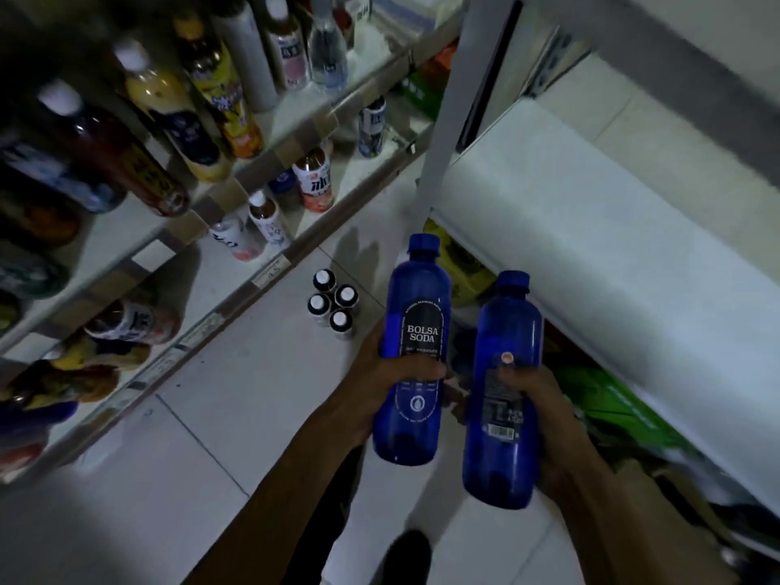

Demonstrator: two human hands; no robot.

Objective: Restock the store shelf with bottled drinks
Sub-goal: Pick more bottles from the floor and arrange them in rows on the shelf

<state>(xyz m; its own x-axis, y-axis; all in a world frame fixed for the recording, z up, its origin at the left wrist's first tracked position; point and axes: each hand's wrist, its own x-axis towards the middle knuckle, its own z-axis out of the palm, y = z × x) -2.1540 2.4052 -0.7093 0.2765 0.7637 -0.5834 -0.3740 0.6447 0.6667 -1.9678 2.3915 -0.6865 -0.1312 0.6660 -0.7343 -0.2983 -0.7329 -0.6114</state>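
I hold two tall blue plastic bottles upright in front of me, above the tiled floor. My left hand (380, 373) grips the one with the white "BOLSA SODA" label (415, 327) around its middle. My right hand (536, 407) grips the other blue bottle (506, 331), whose back label faces me. Both have blue caps. The store shelf (270, 156) runs along the left, with several assorted drink bottles standing on its tiers.
Several white-capped bottles (333, 304) stand in a cluster on the floor ahead of my hands. A white shelving post (443, 133) rises at centre. A white cabinet surface (612, 247) lies to the right, with green and yellow packages beneath it. My dark shoe shows below.
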